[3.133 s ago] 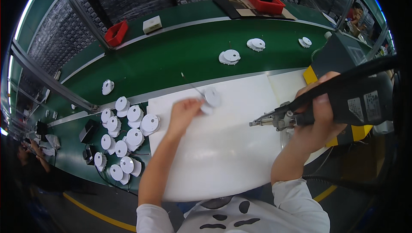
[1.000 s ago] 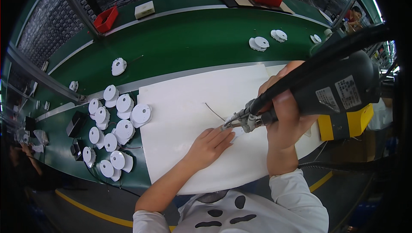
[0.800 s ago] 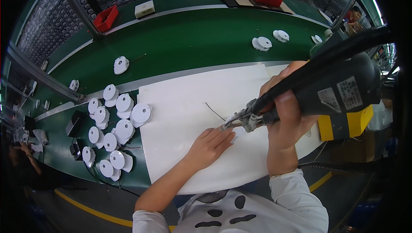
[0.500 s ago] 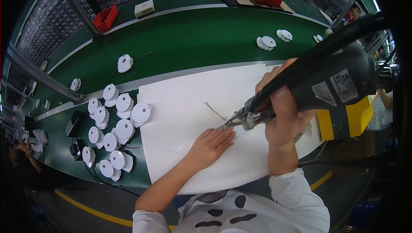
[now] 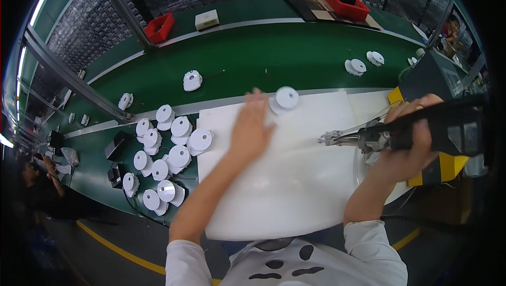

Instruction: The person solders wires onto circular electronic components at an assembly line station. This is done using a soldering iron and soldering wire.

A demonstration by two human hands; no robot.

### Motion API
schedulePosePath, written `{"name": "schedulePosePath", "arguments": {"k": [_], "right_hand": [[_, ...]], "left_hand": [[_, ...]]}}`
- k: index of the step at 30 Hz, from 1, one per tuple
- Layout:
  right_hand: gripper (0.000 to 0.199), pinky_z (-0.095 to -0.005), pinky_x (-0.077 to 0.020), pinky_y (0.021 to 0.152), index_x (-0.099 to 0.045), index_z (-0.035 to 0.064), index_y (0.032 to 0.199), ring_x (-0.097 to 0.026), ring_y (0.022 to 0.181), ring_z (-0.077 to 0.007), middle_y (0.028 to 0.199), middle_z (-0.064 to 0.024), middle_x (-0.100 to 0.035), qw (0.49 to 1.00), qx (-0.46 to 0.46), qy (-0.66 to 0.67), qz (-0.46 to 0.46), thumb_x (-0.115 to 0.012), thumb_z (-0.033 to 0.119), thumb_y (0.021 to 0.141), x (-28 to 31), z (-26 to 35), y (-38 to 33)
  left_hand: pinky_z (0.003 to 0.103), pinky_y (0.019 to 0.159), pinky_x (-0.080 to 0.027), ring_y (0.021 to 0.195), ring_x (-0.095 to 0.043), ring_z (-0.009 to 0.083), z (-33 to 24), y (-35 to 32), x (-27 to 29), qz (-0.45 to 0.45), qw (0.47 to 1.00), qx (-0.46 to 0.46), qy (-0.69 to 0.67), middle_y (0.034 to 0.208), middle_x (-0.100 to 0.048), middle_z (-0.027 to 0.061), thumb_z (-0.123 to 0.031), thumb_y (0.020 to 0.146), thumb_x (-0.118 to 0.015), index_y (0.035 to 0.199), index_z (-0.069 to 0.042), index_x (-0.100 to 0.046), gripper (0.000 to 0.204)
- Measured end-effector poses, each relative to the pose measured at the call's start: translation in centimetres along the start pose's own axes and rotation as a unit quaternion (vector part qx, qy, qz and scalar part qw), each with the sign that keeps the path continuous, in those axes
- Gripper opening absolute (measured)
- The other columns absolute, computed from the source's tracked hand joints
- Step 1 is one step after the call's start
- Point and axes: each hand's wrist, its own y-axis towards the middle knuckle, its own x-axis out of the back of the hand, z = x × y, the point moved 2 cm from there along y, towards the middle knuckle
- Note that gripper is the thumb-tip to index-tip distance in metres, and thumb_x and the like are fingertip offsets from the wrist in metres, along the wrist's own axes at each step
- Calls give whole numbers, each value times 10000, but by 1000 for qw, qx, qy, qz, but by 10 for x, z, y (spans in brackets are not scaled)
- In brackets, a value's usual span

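Observation:
My left hand (image 5: 252, 128), blurred by motion, reaches over the white work sheet (image 5: 295, 191) with its fingers stretched out and nothing visible in them. Just right of its fingertips, a white round-topped plastic part (image 5: 285, 100) lies at the sheet's far edge. At the right, my right hand (image 5: 414, 146) is wrapped round a black hand-held power tool (image 5: 461, 133). The tool's metal tip (image 5: 329, 138) points left above the sheet, with nothing visible in it.
Several similar white parts (image 5: 179, 157) cluster on the green bench at left. More white parts (image 5: 192, 80) sit on the green surface beyond. Red bins (image 5: 159, 27) and a small white box (image 5: 206, 20) stand at the back. A yellow-and-black stand (image 5: 445, 169) is at right.
My left hand has left the tool's tip and moved to the sheet's far edge, where a white part now lies. The tool has moved right. The whole view has shifted.

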Motion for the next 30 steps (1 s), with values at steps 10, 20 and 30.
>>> {"name": "schedulePosePath", "arguments": {"k": [10,20,30], "right_hand": [[363,-207,-416,427,-544,-49,1085,-538,502,-112,724,-93,-590,998,-23,52,39,-633,120,777,-14,4,-10],[207,-192,-454,507,-590,-15,1019,-576,545,-78,800,-55,-625,996,-11,65,55,-669,-19,828,2,-4,0],[550,-215,-520,448,-521,-43,1226,-609,552,-110,935,-106,-632,998,-50,4,34,-734,155,759,-8,-13,-17]], "left_hand": [[386,721,-572,901,-688,327,226,42,20,86,944,108,300,912,-703,169,-58,798,-655,892,18,-678,123],[303,606,-565,649,-704,160,36,-9,27,84,830,353,-425,752,-722,122,-116,848,-734,915,49,-639,202],[364,806,-560,1052,-637,310,-69,-68,42,-4,974,-187,-132,1267,-585,188,-143,776,-792,1268,14,-590,555]]}}
